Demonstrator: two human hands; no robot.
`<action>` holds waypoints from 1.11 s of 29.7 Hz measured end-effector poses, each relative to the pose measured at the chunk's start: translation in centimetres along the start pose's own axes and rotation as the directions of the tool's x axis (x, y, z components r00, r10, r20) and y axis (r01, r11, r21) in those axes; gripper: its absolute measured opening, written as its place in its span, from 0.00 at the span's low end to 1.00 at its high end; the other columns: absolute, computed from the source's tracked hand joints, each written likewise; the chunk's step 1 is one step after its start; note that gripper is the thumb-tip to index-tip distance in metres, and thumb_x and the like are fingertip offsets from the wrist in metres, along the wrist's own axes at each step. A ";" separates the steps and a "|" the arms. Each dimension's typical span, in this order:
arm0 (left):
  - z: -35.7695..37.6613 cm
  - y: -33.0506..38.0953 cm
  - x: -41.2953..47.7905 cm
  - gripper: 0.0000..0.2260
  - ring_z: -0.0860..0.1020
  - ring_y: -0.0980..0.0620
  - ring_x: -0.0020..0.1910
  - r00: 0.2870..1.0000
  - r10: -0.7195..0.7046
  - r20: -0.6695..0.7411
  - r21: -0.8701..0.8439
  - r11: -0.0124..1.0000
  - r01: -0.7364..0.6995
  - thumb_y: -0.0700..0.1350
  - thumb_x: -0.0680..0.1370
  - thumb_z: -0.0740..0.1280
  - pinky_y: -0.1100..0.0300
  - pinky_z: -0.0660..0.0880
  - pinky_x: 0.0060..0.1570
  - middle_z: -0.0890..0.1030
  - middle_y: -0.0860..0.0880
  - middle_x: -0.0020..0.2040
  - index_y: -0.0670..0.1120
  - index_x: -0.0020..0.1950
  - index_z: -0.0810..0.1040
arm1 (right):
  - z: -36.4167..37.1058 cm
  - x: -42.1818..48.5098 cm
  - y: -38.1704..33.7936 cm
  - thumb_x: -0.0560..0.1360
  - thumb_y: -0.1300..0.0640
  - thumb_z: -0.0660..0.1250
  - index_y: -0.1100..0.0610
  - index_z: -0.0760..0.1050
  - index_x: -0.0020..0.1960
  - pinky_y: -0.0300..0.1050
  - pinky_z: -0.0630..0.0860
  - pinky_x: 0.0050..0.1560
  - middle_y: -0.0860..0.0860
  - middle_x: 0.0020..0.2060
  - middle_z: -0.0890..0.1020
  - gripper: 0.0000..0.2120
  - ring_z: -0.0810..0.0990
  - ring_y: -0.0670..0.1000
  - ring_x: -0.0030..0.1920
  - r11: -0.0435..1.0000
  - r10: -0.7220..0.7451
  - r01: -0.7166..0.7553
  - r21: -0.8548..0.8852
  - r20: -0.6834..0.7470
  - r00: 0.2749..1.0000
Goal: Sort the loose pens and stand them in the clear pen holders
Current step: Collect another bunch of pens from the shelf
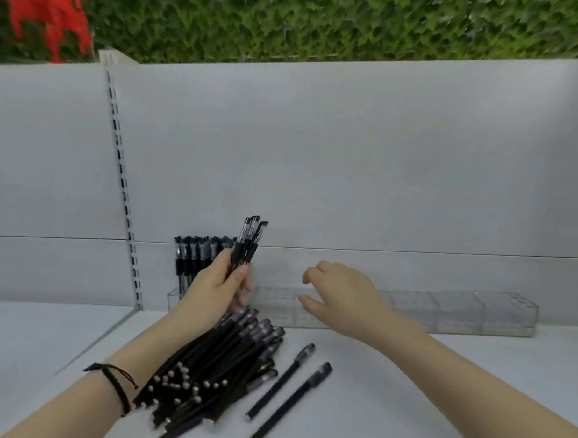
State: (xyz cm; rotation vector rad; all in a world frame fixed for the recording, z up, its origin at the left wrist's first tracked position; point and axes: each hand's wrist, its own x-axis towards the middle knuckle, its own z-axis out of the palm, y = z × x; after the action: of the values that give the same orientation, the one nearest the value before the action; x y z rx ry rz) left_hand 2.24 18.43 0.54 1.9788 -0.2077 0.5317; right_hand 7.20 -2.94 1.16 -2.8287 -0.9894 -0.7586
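Note:
My left hand (216, 288) grips a small bunch of black pens (249, 242), caps up, raised above the shelf. Behind it, several black pens (193, 257) stand in the leftmost compartment of a long clear pen holder (459, 312) that runs along the back wall. My right hand (339, 295) hovers over the holder's middle compartments, fingers loosely curled, holding nothing. A big pile of loose black pens (221, 365) lies on the white shelf below my left forearm. Two separate black pens (284, 381) lie just right of the pile.
A grey back panel rises behind the holder, with a slotted shelf upright (123, 185) at the left. Green foliage and a red cloth (48, 13) show above the panel. The white shelf surface (405, 406) spreads to the right of the pile.

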 end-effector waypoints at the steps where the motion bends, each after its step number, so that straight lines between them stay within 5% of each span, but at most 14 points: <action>1: -1.0 -0.7 0.3 0.05 0.77 0.52 0.31 1.000 0.011 -0.002 0.022 1.000 -0.011 0.42 0.83 0.57 0.60 0.75 0.30 0.79 0.46 0.39 0.42 0.53 0.70 | 0.1 0.9 -0.9 0.81 0.44 0.55 0.54 0.71 0.62 0.47 0.73 0.49 0.51 0.56 0.76 0.18 0.75 0.53 0.55 1.000 -0.003 0.003 -0.016 -0.020 1.000; 10: -2.7 -4.5 2.6 0.06 0.77 0.50 0.31 0.999 0.040 0.032 -0.100 0.994 -0.036 0.43 0.83 0.59 0.59 0.73 0.28 0.81 0.48 0.39 0.45 0.55 0.74 | 0.8 8.1 -6.0 0.79 0.46 0.57 0.53 0.73 0.61 0.46 0.72 0.44 0.49 0.54 0.78 0.16 0.77 0.52 0.53 0.984 0.146 -0.128 0.121 -0.156 0.977; 14: -2.5 -5.3 1.7 0.05 0.76 0.55 0.26 0.998 0.032 0.050 -0.204 0.979 -0.022 0.41 0.82 0.59 0.61 0.72 0.25 0.81 0.48 0.36 0.45 0.52 0.75 | 2.0 8.7 -6.6 0.78 0.47 0.59 0.50 0.76 0.57 0.46 0.74 0.47 0.46 0.50 0.80 0.13 0.78 0.50 0.51 0.923 0.202 -0.141 0.359 -0.138 0.970; 16: -2.9 -5.4 1.4 0.06 0.74 0.56 0.23 0.999 0.013 0.053 -0.217 0.976 -0.001 0.41 0.82 0.60 0.64 0.70 0.25 0.79 0.49 0.32 0.42 0.50 0.75 | 2.2 9.0 -7.0 0.76 0.48 0.62 0.49 0.78 0.52 0.45 0.76 0.46 0.43 0.44 0.81 0.09 0.79 0.47 0.45 0.823 0.237 -0.143 0.549 -0.104 0.966; 19: -3.5 -5.9 1.6 0.06 0.73 0.51 0.23 0.998 -0.018 0.064 -0.206 0.978 0.031 0.43 0.82 0.61 0.62 0.71 0.26 0.78 0.48 0.30 0.43 0.49 0.76 | 2.0 9.4 -7.5 0.77 0.52 0.65 0.56 0.80 0.45 0.41 0.73 0.35 0.46 0.36 0.81 0.08 0.77 0.43 0.32 0.484 0.313 -0.194 0.853 0.038 0.949; 21: -3.5 -5.9 1.6 0.08 0.75 0.49 0.24 0.996 -0.018 0.085 -0.242 0.969 0.038 0.44 0.81 0.61 0.62 0.73 0.27 0.79 0.47 0.30 0.43 0.46 0.76 | 1.9 9.4 -7.6 0.78 0.54 0.67 0.59 0.80 0.44 0.39 0.69 0.27 0.49 0.34 0.80 0.09 0.74 0.44 0.28 0.285 0.308 -0.197 0.938 0.106 0.946; 23: -3.3 -5.5 1.5 0.08 0.77 0.50 0.26 0.995 -0.022 0.099 -0.303 0.952 0.051 0.43 0.81 0.61 0.62 0.75 0.28 0.79 0.45 0.32 0.42 0.45 0.76 | 1.9 9.3 -7.7 0.77 0.55 0.68 0.59 0.80 0.45 0.38 0.66 0.24 0.50 0.36 0.80 0.07 0.74 0.45 0.28 0.207 0.307 -0.186 0.961 0.117 0.944; 28: -3.2 -5.5 1.5 0.10 0.80 0.49 0.28 0.992 -0.124 0.017 -0.424 0.898 0.120 0.45 0.83 0.58 0.58 0.79 0.26 0.79 0.46 0.33 0.42 0.56 0.76 | 1.0 10.3 -6.8 0.81 0.56 0.61 0.55 0.73 0.46 0.40 0.67 0.27 0.50 0.37 0.77 0.07 0.74 0.48 0.29 0.209 0.478 -0.112 0.971 -0.002 0.878; 33: -3.5 -6.1 1.7 0.10 0.64 0.55 0.22 0.993 -0.110 -0.043 -0.321 0.943 0.091 0.49 0.83 0.57 0.63 0.62 0.22 0.73 0.52 0.28 0.47 0.56 0.76 | 1.3 10.2 -5.8 0.81 0.55 0.60 0.53 0.72 0.49 0.46 0.75 0.43 0.45 0.39 0.77 0.04 0.75 0.50 0.37 0.532 0.482 -0.012 0.847 -0.291 0.827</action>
State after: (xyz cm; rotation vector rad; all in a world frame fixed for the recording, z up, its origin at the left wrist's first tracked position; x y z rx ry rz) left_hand 4.99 24.49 -2.34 1.6466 -0.1437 0.4596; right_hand 11.22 7.79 4.14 -1.7416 -0.5647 -0.6775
